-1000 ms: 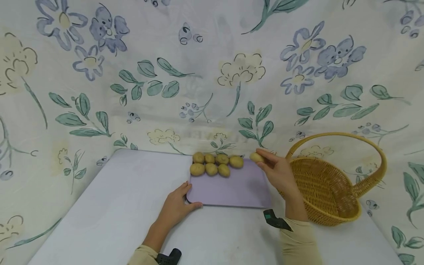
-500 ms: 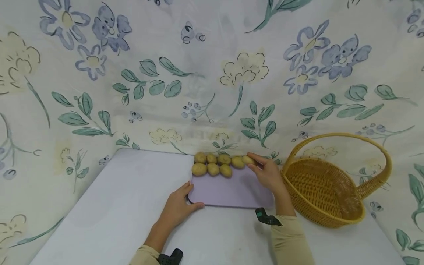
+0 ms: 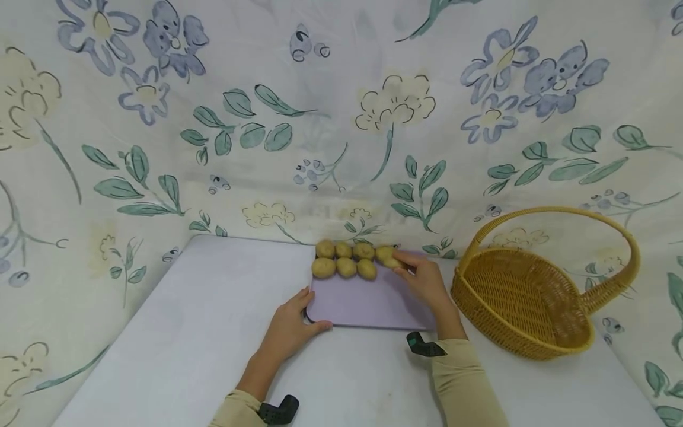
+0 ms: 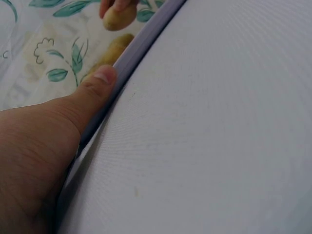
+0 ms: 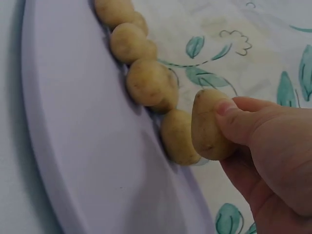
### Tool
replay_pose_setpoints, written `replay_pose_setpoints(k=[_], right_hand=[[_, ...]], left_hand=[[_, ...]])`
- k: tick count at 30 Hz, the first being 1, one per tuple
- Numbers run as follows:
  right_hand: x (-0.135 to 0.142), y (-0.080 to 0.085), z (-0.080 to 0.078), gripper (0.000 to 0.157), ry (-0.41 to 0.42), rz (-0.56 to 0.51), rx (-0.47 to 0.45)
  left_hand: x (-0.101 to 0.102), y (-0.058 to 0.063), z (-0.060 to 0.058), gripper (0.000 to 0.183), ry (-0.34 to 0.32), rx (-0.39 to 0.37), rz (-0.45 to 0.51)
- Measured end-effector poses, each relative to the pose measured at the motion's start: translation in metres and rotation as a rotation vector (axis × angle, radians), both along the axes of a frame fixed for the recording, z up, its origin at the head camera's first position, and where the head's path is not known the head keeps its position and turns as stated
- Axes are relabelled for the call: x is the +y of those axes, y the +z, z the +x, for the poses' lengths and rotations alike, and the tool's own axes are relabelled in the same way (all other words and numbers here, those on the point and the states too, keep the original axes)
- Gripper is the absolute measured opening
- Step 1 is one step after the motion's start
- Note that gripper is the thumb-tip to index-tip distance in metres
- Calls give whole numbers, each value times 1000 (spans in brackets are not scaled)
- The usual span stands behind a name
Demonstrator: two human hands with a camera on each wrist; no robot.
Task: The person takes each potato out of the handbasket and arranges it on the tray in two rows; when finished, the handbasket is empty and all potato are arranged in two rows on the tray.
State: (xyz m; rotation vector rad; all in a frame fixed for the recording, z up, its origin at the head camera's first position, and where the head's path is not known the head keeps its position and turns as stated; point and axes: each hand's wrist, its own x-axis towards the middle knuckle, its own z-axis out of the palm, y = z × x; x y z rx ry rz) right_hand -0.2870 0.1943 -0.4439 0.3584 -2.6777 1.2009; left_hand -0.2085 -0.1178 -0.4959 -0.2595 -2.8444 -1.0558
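My right hand (image 3: 424, 281) pinches a yellow-brown potato (image 5: 207, 124) between thumb and fingers, over the far right part of a lilac tray (image 3: 357, 305). In the right wrist view it overlaps the last potato (image 5: 176, 139) of the back row; whether the two touch I cannot tell. Several potatoes (image 3: 346, 267) lie in two rows along the tray's far left side, the front row shorter. At the tray's near left corner my left hand (image 3: 288, 329) holds on, thumb at the front edge and fingers along the left side. The left wrist view shows its thumb (image 4: 100, 80) on the rim.
A wicker basket (image 3: 512, 314) with a tall arched handle stands right of the tray, close to my right forearm. Beneath everything is a white table (image 3: 213, 332). Floral cloth (image 3: 320, 118) hangs close behind the tray.
My right hand has moved left and slightly down with its potato, from the tray's far right corner to the end of the back row. The left hand keeps its hold on the tray corner.
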Motion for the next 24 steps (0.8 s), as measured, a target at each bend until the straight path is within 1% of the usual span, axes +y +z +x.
replay_pose_setpoints(k=[3,9,16,24], right_hand=[[-2,-6,-2,42,-3,1,5],[-5,-17,-5,39,-15,71,-2],[-8,-23,-6,38,-23,124,49],[-14,-29,-7,38,-35,108,46]], left_hand=[[0,-1,0,92,2,0,3],[1,1,0,92,4,-19,11],[1,0,0,92,5,-18,9],[0,-2,0,93,-1,-7,8]])
